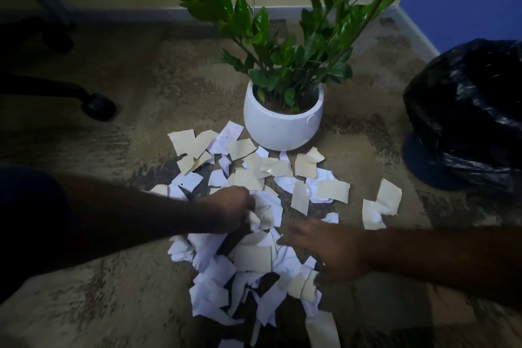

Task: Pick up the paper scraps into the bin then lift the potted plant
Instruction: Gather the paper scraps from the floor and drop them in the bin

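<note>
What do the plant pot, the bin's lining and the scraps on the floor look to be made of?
Plant pot: likely glazed ceramic or smooth plastic; white, rounded, with a soft sheen.
Bin lining: thin black plastic film, crinkled and glossy with highlights.
Scraps: torn paper, some white, some cream or tan and possibly thicker stock; matte, with ragged edges and curled corners.

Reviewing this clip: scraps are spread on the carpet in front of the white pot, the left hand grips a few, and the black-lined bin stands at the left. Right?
Not quite. The head view shows the black-lined bin at the right. The rest holds: scraps lie before the white pot, and the left hand grips a few.
</note>
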Demonstrator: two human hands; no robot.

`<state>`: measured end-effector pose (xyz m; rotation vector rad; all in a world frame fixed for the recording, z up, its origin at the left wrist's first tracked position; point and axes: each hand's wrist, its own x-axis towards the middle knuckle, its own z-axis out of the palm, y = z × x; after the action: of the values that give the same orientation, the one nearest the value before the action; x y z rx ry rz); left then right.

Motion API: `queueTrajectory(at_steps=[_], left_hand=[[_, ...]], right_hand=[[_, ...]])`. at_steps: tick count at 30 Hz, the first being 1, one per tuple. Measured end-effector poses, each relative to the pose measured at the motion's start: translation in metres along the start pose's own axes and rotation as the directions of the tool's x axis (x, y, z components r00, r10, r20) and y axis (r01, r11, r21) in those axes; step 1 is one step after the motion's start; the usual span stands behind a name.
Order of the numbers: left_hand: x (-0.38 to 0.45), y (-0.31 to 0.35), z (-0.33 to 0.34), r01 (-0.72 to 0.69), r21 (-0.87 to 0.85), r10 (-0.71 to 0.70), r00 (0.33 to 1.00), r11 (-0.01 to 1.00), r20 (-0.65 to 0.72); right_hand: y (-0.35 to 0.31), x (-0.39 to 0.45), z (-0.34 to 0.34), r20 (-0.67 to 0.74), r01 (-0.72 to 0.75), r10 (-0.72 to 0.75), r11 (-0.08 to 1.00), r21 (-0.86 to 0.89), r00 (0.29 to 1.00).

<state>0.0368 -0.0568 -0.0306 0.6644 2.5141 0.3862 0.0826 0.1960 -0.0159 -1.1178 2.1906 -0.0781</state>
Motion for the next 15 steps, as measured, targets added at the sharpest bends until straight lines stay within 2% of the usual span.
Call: queueTrajectory(at_steps=[6, 10, 15], left_hand=[[0.003, 0.010, -0.007, -0.008, 0.022, 0.008, 1.000, 1.000, -0.008], [0.003, 0.009, -0.006, -0.007, 0.022, 0.007, 1.000, 1.000, -0.018], [0.002, 0.010, -0.007, -0.023, 0.035, 0.025, 0.999, 0.999, -0.045]], right_hand=[[-0.024, 0.017, 0.031, 0.060, 0.098, -0.089, 0.978, -0.186, 0.994], [-0.024, 0.019, 0.037, -0.035, 0.133, -0.144, 0.966, -0.223, 0.989], [-0.012, 0.010, 0.029, -0.140, 0.138, -0.150, 0.986, -0.093, 0.979]])
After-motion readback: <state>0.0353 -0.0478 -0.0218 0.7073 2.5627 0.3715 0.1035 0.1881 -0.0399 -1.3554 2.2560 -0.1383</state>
